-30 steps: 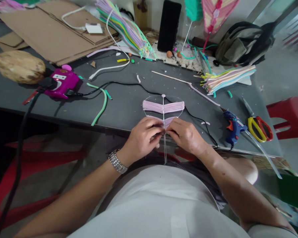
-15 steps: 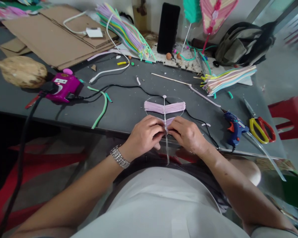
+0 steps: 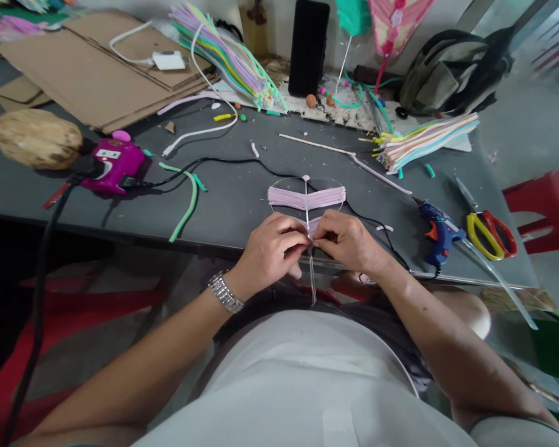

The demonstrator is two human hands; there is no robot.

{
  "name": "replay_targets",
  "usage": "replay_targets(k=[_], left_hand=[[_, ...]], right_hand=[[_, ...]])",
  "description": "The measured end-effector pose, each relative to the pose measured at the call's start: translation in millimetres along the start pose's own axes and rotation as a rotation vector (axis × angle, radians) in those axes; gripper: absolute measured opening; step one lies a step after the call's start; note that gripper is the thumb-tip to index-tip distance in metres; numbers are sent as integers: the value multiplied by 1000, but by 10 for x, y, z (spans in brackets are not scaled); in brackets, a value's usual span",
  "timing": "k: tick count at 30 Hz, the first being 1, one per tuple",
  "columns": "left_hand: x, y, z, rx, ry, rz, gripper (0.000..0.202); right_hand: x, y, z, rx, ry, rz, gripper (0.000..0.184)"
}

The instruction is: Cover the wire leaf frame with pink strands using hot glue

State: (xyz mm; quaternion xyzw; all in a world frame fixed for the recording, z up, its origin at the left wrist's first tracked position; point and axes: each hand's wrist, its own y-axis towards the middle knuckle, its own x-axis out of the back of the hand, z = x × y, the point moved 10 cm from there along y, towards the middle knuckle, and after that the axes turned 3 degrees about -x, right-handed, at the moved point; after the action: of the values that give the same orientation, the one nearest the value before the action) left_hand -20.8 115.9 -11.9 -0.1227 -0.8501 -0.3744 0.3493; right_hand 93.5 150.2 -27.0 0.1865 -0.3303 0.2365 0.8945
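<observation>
A thin wire frame (image 3: pixel 272 180) with a central stem (image 3: pixel 312 279) reaches from the table edge toward my lap. Lilac pipe cleaners (image 3: pixel 326 197) lie side by side across its upper part, bent slightly at the stem. A second lilac patch shows just above my fingers, partly covered by them. My left hand (image 3: pixel 276 245) pinches at the stem from the left, wearing a metal watch. From the other side my right hand (image 3: pixel 347 242) pinches at the same spot, its fingertips nearly meeting the left ones. What exactly lies between the fingertips is hidden.
To the right are a blue glue gun (image 3: pixel 440 233) and scissors (image 3: pixel 491 234). Pipe cleaner bundles (image 3: pixel 228 62) and a phone (image 3: pixel 309 49) stand at the back. A purple power socket (image 3: pixel 114 162) sits at left, its black cable (image 3: pixel 233 160) running behind the frame.
My right hand has shifted slightly up and left at the stem, its fingers closer together. My left hand stays nearly in place. The whole view has moved a little.
</observation>
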Motion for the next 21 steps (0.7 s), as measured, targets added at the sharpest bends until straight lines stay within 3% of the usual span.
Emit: replay_targets(k=[21], left_hand=[[-100,31,79,84,29,124,17]], right_hand=[[33,-75,35,-6,-5,-90,17]])
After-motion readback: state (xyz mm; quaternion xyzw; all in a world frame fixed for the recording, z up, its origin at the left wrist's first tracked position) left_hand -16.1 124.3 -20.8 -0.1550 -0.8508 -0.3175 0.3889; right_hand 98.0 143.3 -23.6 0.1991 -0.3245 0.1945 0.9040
